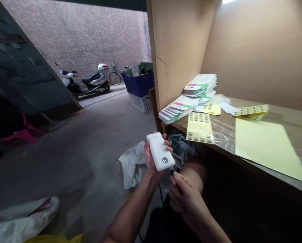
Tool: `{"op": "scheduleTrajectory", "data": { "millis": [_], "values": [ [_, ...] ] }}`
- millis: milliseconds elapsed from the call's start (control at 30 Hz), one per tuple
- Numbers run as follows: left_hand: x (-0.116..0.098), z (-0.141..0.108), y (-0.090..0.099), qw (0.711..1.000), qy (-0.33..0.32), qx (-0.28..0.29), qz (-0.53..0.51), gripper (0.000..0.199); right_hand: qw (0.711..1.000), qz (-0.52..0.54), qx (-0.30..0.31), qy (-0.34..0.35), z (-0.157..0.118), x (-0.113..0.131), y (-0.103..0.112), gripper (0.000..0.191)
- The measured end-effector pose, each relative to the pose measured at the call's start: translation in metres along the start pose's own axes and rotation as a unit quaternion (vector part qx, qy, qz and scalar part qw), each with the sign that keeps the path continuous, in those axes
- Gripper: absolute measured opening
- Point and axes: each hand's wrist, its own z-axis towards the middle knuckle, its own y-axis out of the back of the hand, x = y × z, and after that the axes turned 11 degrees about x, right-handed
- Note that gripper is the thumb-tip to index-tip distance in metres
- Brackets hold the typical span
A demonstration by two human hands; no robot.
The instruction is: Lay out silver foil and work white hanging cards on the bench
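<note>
A white power bank (159,148) with a small round dark display near its lower end lies in my left hand (151,162), whose fingers wrap round its sides. My right hand (182,194) pinches a black cable plug (173,172) at the power bank's lower right corner. Whether the plug is inside the port cannot be made out. A black cable (161,194) hangs down between my forearms.
At the right, a desk (223,130) bears stacked white packages (200,86), a yellow sticker sheet (199,126) and a large yellow sheet (266,145). White plastic bags (133,163) lie on the floor below. Farther off are a blue crate (139,84) and a scooter (90,81).
</note>
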Motion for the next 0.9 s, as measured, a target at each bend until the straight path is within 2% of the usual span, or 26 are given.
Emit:
{"op": "scheduleTrajectory", "data": {
  "millis": [100,167,300,400,533,700,767,900],
  "values": [
    [-0.006,0.002,-0.002,0.999,-0.017,-0.030,-0.028,0.035,0.998,0.037,0.056,-0.013,-0.001,0.005,-0.002,0.043],
    [-0.008,0.002,-0.002,0.997,-0.021,-0.055,-0.043,0.034,0.998,0.014,0.063,-0.001,-0.002,0.005,-0.002,0.041],
    [-0.006,0.001,-0.004,0.997,-0.022,-0.068,-0.032,0.034,0.985,-0.162,0.010,0.054,0.000,0.002,0.002,0.047],
    [-0.002,0.002,-0.007,0.997,-0.015,-0.064,-0.028,0.037,0.969,-0.242,-0.001,0.044,0.004,0.003,0.006,0.051],
    [0.000,0.005,-0.007,0.998,-0.017,-0.064,-0.017,0.035,0.971,-0.238,-0.011,0.030,0.006,0.007,0.009,0.053],
    [0.010,0.008,-0.007,0.999,0.018,-0.045,-0.016,0.040,0.982,-0.185,-0.019,0.033,0.006,0.016,0.015,0.050],
    [0.017,0.011,-0.010,0.998,0.021,-0.055,-0.004,0.041,0.979,-0.203,-0.021,0.027,0.002,0.021,0.016,0.050],
    [0.027,0.025,-0.018,0.996,-0.011,-0.086,-0.026,0.037,0.967,-0.249,-0.045,0.032,-0.010,0.033,0.010,0.053]
  ]
}}
